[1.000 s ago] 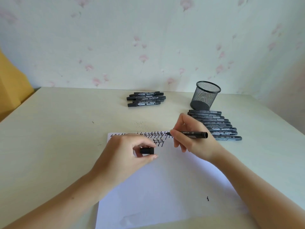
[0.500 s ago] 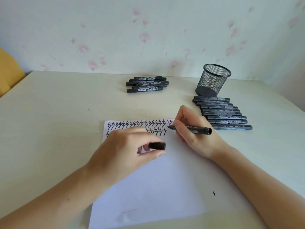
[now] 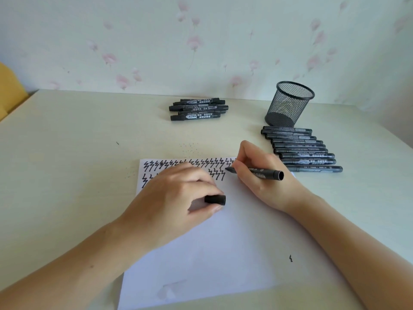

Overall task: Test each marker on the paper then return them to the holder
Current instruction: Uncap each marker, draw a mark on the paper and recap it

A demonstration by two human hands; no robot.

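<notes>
Right now your right hand (image 3: 260,175) pinches an uncapped black marker (image 3: 257,172) lying nearly level, long axis running left to right across the frame centre, tip pointing left onto the white paper (image 3: 223,253), blunt end pointing right. Your fingers curl round the barrel near the tip, wrist resting on the sheet. Your left hand (image 3: 176,198) lies knuckles-up over the paper, thumb and fingers clamped on the short black cap (image 3: 215,199). Black zigzag strokes (image 3: 201,164) fill 2 rows along the sheet's top edge. At upper right a round black mesh holder (image 3: 288,104) stands on the pale bench (image 3: 67,142), with a row of black markers (image 3: 299,148) below it. Another marker pile (image 3: 197,108) lies at upper centre.
</notes>
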